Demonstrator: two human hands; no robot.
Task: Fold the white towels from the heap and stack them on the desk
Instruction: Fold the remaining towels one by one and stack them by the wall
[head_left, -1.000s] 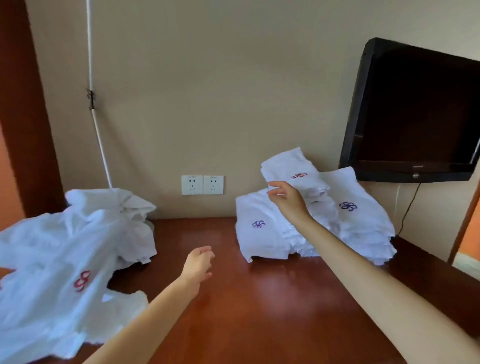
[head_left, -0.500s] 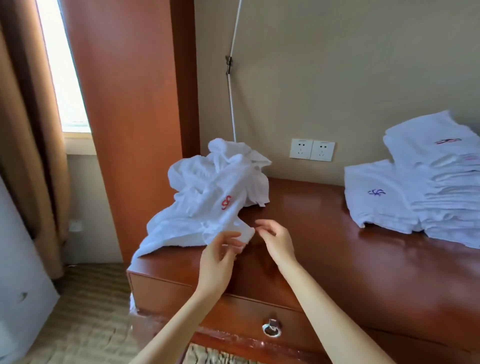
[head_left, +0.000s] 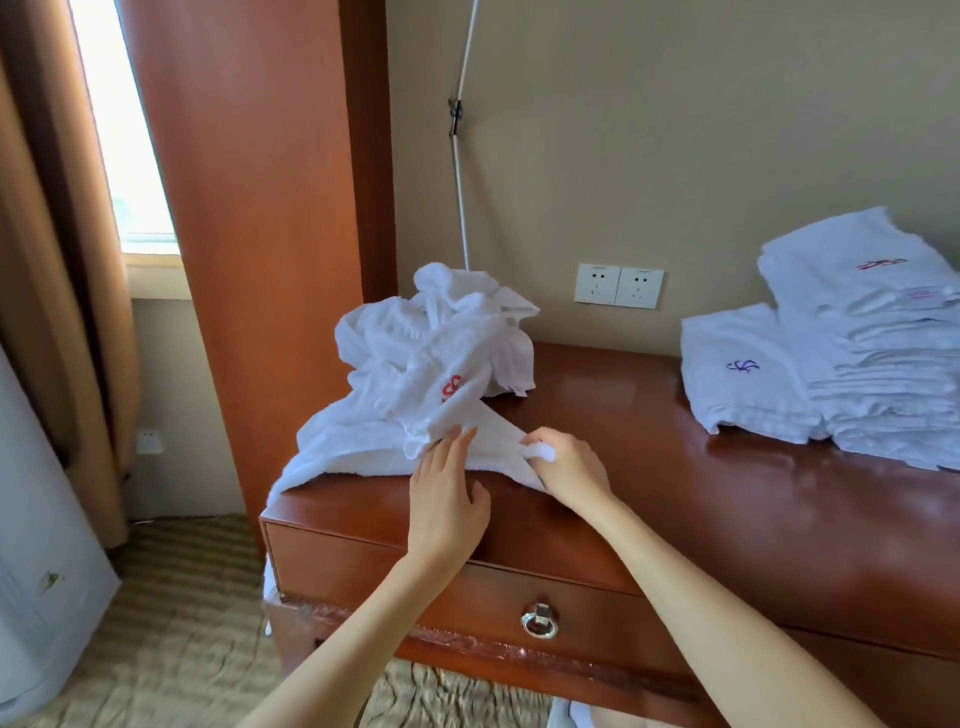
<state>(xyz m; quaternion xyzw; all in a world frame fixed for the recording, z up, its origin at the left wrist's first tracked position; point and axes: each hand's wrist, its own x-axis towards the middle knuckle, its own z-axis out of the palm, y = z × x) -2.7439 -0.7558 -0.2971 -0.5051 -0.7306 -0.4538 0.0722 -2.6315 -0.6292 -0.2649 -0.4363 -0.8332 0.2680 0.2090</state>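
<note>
A crumpled heap of white towels (head_left: 415, 374) with a red emblem lies on the left end of the wooden desk (head_left: 727, 509). My right hand (head_left: 569, 465) is closed on a corner of the heap's front towel, pinching white cloth. My left hand (head_left: 447, 483) lies flat with fingers apart, its fingertips touching the same towel's edge just left of the right hand. Two stacks of folded white towels (head_left: 857, 353) sit at the desk's right, a low one with a purple emblem and a taller one with red emblems.
A double wall socket (head_left: 618, 285) sits behind the desk, and a white pole (head_left: 460, 171) leans on the wall above the heap. A drawer with a ring handle (head_left: 539, 619) faces me. A brown curtain (head_left: 47, 260) and window are left, over carpet.
One second ago my right hand was at the folded stacks; the view swung left to the heap. Since then both hands have reached the front towel and the right hand has closed on its corner.
</note>
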